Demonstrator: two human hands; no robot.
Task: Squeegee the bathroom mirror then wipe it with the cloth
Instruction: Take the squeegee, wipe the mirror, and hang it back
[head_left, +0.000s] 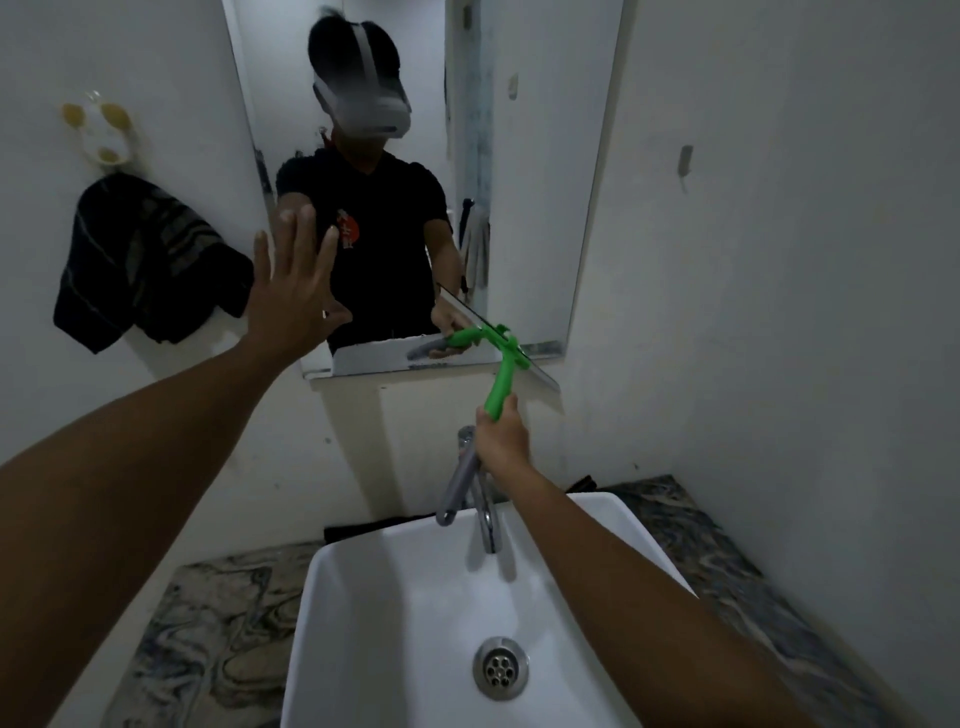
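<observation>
At the left of the frame a dark striped cloth (150, 265) hangs from a wall hook (101, 130), probably kept there within reach for the wiping that comes after the squeegee work. Just right of it, the left hand (293, 291) is spread wide, fingers straight and holding nothing; it sits flat at the left edge of the mirror (530, 171), likely to brace the body or steady the glass, though actual contact is hard to confirm. Right of centre, the right hand (501, 436) curls round the lower end of the green squeegee (501, 371), whose blade lies tilted across the mirror's bottom right corner, just above the hand. That placement suggests a stroke ending at the bottom edge. Below, the tap (467, 478) and white sink (363, 613) would catch drips.
</observation>
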